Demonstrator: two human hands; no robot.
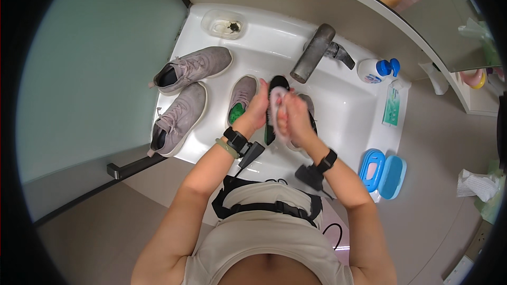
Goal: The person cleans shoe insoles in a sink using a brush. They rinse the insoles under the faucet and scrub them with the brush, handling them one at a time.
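Over the white sink, my left hand (257,106) grips the edge of a dark, flat, long piece that looks like a shoe insole (278,81). My right hand (296,116) is closed around a pale pinkish scrubbing brush (274,100), smeared by motion, which lies against the insole. Just left of my left hand stands a small greyish-pink shoe (244,91) with something green inside. A second shoe (308,103) sits in the basin, mostly hidden behind my right hand.
Two larger greyish-pink sneakers (203,62) (182,116) rest on the sink's left ledge, near a clear plastic tub (224,24). A dark faucet (314,53) reaches over the basin. At right are a pump bottle (372,71), a green-and-white tube (392,105) and an open blue soap box (373,170).
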